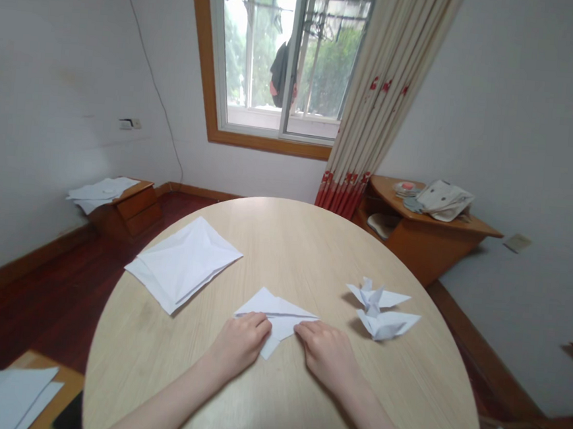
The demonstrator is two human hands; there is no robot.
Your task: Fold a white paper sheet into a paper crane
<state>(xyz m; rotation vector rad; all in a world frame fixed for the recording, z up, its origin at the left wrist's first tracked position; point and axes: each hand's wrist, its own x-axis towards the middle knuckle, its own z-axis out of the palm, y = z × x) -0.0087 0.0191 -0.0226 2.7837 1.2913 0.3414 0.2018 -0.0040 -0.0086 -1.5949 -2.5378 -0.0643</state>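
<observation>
A partly folded sheet of white paper (286,309) lies on the round wooden table (284,241), with a flap folded across its middle and a point toward me. My left hand (244,340) is closed on its left side, fingers pressed together on the folded edge. On the right side, my right hand (329,350) pinches the edge near the right corner. Parts of the paper under the fingers are hidden. To the right of my right hand stand two folded white paper cranes (388,323), close together, one behind the other.
A stack of creased white paper sheets (188,260) lies at the table's left. Beyond the table are a low drawer cabinet (138,209) with papers, a corner desk (428,235) with a white bag (445,199), and a curtain (385,97). More sheets (4,397) lie at lower left.
</observation>
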